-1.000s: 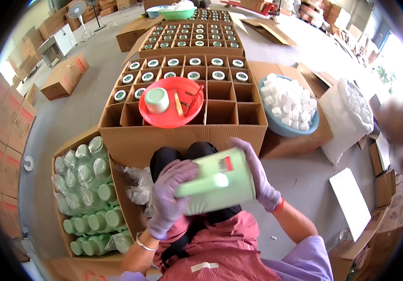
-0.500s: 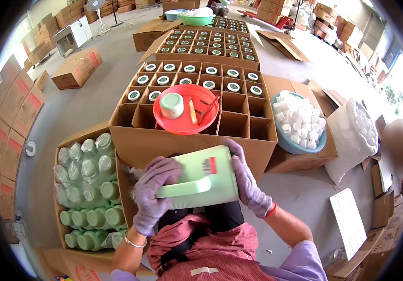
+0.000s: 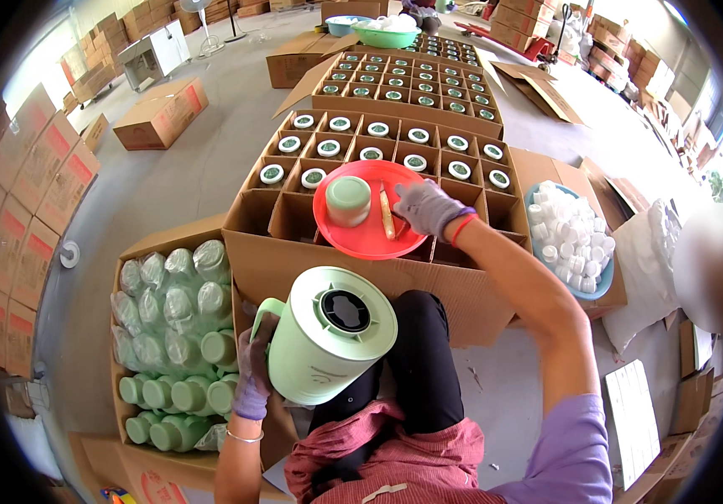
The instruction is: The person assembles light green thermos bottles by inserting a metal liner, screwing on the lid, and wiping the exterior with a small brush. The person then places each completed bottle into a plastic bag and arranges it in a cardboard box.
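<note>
Mint-green jug (image 3: 332,340) is up over the person's lap, tilted, with its round end and dark recessed middle facing the camera. Left hand (image 3: 254,361), gloved, has it by the handle. Right hand (image 3: 430,208) is over at the right side of the red tray (image 3: 366,245), fingers curled in, but I honestly can't tell if it's gripping anything. Yellowish-handled tool (image 3: 387,216) lies just beside those fingers, with a pale green round item (image 3: 348,202) to its left. Tray's sitting on a divided carton (image 3: 277,262), btw.
</note>
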Demonstrator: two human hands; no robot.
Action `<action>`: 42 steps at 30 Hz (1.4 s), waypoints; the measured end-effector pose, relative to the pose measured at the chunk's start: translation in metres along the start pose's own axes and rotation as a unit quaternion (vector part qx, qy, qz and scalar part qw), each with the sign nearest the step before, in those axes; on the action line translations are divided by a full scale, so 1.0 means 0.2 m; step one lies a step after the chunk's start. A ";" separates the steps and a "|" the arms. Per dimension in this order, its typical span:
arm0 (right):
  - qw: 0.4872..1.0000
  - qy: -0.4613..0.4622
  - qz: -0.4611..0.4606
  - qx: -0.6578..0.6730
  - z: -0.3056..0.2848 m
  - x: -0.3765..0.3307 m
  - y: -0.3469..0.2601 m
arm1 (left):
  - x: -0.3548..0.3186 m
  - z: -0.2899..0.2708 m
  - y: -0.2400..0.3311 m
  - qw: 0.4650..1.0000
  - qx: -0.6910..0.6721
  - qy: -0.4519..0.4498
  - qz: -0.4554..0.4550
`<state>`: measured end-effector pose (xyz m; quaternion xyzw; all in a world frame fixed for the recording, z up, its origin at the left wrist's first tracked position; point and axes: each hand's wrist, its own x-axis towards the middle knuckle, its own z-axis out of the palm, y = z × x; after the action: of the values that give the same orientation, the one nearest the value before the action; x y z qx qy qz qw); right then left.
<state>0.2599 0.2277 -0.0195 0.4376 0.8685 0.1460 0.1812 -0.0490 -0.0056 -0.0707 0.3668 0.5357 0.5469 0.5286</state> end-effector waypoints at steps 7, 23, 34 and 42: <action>0.880 0.192 -0.116 0.418 -0.37 -0.46 -0.04 | 0.06 -0.03 0.04 0.987 0.109 -0.073 0.093; 0.826 0.398 -0.392 0.076 -0.52 -0.79 -0.30 | 0.23 0.10 0.16 0.933 -0.053 -0.301 -0.188; 0.806 0.232 -0.079 0.539 -0.29 -0.89 -0.50 | 0.06 0.07 0.17 0.972 0.184 -0.147 -0.001; 0.487 -0.099 0.171 0.851 -0.31 -0.82 -0.48 | -0.13 0.14 0.11 0.927 0.212 0.039 0.306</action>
<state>0.2553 0.0324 0.0260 0.5302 0.4547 -0.6801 -0.2227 -0.0221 -0.0232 -0.0397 0.5949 0.5213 0.5693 0.2239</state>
